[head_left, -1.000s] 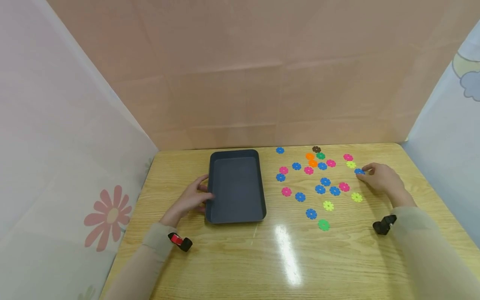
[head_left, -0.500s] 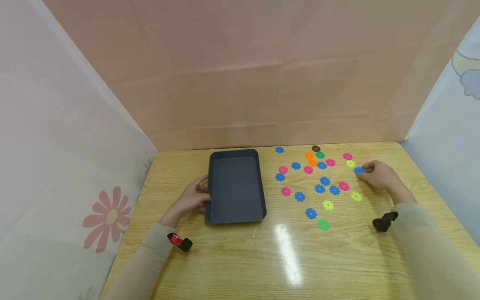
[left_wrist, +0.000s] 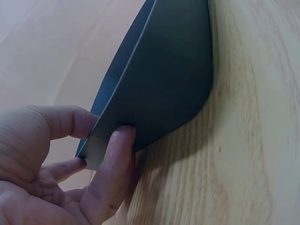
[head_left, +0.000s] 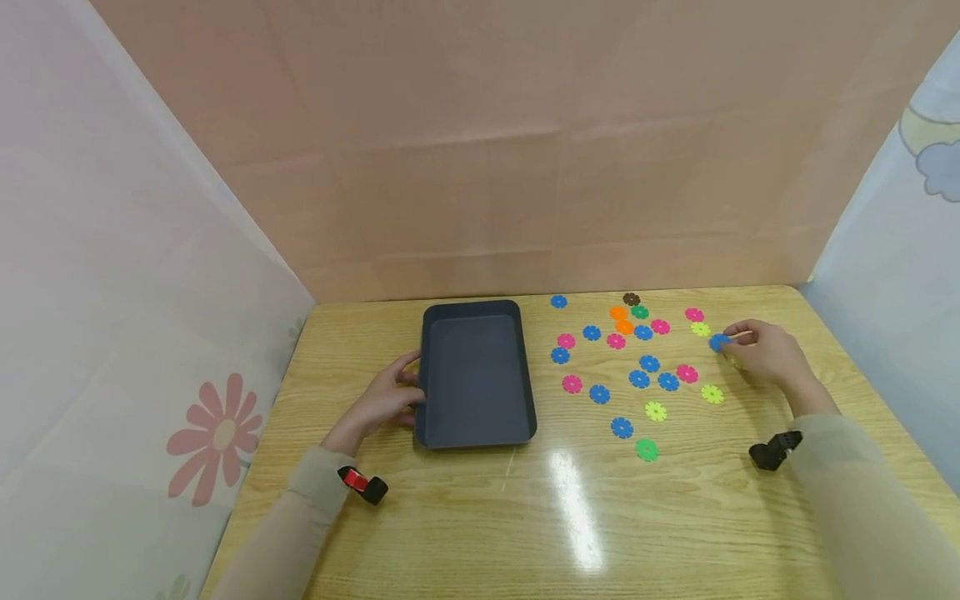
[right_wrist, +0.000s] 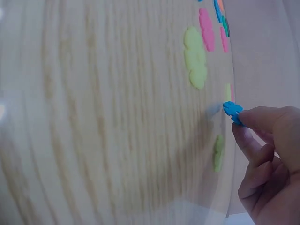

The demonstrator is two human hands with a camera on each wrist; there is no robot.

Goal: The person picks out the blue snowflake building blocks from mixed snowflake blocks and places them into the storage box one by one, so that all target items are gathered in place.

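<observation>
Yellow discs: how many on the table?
4: one yellow disc left of the blue disc in the right hand, another beneath that hand, a third lower in the head view, a fourth farther left. The hand may hide more.

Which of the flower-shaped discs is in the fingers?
The blue disc pinched by the right hand; no other is gripped, the rest lie on the table.

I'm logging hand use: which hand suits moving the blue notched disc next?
Probably the right hand: it pinches the blue notched disc, while the left hand holds the dark grey rectangular tray.
</observation>
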